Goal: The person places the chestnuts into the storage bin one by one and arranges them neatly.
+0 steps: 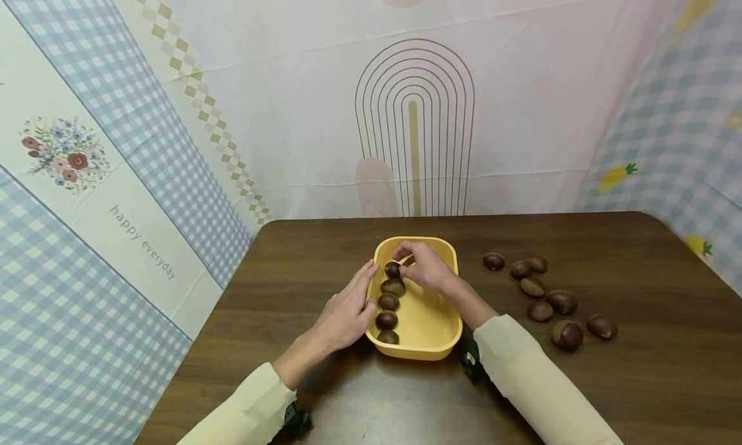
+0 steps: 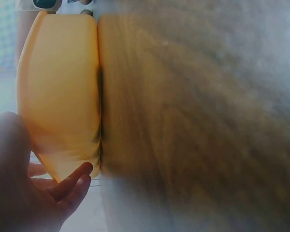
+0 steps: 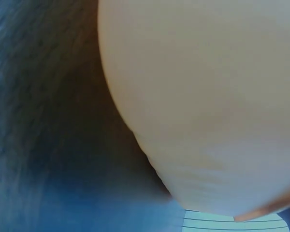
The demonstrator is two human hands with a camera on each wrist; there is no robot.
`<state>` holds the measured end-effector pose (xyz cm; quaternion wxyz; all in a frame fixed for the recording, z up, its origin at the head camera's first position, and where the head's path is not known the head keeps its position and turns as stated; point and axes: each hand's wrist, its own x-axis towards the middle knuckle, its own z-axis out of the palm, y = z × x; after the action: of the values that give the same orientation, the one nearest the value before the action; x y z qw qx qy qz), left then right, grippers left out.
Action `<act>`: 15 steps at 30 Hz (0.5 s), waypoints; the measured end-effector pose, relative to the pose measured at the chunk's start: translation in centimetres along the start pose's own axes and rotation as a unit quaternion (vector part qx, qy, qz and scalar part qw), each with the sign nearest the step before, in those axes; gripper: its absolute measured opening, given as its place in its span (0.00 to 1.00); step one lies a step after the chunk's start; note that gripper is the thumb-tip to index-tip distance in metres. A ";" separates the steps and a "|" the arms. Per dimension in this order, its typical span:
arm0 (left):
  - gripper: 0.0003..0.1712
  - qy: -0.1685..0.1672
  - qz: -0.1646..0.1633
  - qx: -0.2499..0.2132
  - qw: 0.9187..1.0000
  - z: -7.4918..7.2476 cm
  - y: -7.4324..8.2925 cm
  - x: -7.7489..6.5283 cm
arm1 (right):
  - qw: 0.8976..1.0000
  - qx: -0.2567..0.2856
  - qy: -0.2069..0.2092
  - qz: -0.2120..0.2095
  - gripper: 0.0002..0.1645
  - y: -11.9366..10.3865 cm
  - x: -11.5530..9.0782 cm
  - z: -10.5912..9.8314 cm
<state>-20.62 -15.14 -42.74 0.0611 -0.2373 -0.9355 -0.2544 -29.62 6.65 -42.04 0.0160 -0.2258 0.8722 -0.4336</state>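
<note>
A yellow rectangular plastic box (image 1: 431,316) stands on the table, with several brown chestnuts (image 1: 388,301) lined up along its inner left side. My left hand (image 1: 344,310) holds the box's left wall, fingers along the outside and thumb over the rim. The left wrist view shows the box's outer wall (image 2: 58,82) with the fingers against it. Inside the box, near its far left corner, my right hand (image 1: 426,265) pinches the farthest chestnut (image 1: 392,270) of the row. The right wrist view shows mainly the pale box wall (image 3: 198,96); the fingertips are hidden there.
Loose chestnuts (image 1: 561,301) of several sizes lie scattered on the brown wooden table (image 1: 655,380), right of the box. Behind the table hangs a patterned cloth (image 1: 313,110), and checked cloth (image 1: 58,322) covers the left side.
</note>
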 end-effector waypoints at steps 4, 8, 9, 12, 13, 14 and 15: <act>0.39 0.004 0.003 0.000 1.000 0.0 0.1 0.0 | 1.000 -0.002 0.002 -0.010 0.14 -0.2 -0.4 -0.5; 0.38 0.009 0.008 -0.002 1.000 0.2 0.1 0.0 | 1.000 0.003 0.011 -0.022 0.14 -0.6 -0.8 -1.4; 0.38 0.010 0.008 -0.002 1.000 0.2 0.1 0.0 | 1.000 0.002 0.016 -0.025 0.14 -0.7 -1.0 -1.7; 0.38 0.012 0.008 -0.003 1.000 0.2 0.1 -0.1 | 0.999 0.005 0.040 -0.035 0.13 -0.9 -1.3 -2.6; 0.38 0.012 0.007 -0.003 1.000 0.2 0.1 -0.1 | 0.998 0.006 0.049 -0.037 0.13 -0.9 -1.5 -2.9; 0.38 0.013 0.008 -0.003 1.000 0.2 0.1 -0.1 | 0.998 0.007 0.057 -0.038 0.13 -1.0 -1.6 -3.2; 0.38 0.015 0.009 -0.003 1.000 0.2 0.1 -0.1 | 0.997 0.008 0.065 -0.039 0.13 -1.0 -1.7 -3.6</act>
<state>-20.52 -15.00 -42.92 0.0762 -0.2420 -0.9316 -0.2603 -28.48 9.51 -39.37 -0.0561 -0.2303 0.8586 -0.4546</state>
